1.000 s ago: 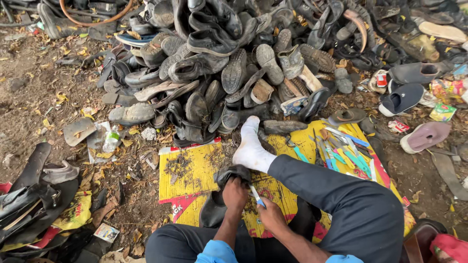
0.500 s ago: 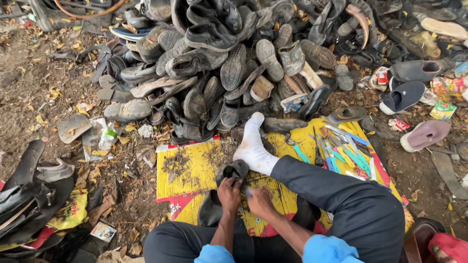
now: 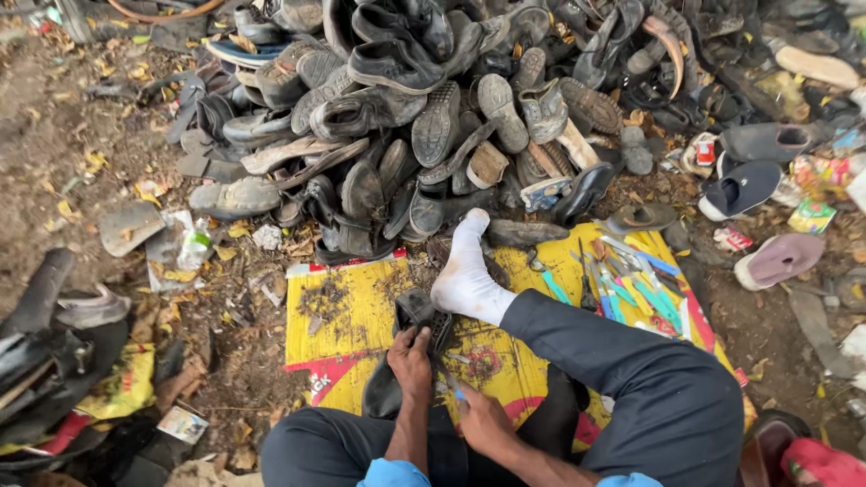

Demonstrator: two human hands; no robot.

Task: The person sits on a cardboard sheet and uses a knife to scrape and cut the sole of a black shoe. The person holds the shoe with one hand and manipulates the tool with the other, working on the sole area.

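I sit on a yellow printed sheet (image 3: 347, 316) on the ground. My left hand (image 3: 411, 359) grips a black shoe (image 3: 403, 353) that stands on the sheet between my legs. My right hand (image 3: 480, 420) is closed around a small light-blue-handled tool (image 3: 456, 392) whose tip is against the shoe. My right leg in dark trousers stretches forward, and its white-socked foot (image 3: 465, 271) rests just right of the shoe.
A large heap of worn black and grey shoes (image 3: 424, 117) fills the ground ahead. Several small tools (image 3: 622, 280) lie on the sheet's right part. Loose sandals (image 3: 776, 260) lie at the right, black scraps (image 3: 54, 352) at the left, a pale bottle (image 3: 192, 245) on the dirt.
My right hand has lowered and brought the tool down against the shoe. The left hand has kept its grip on the shoe. The view has shifted a little.
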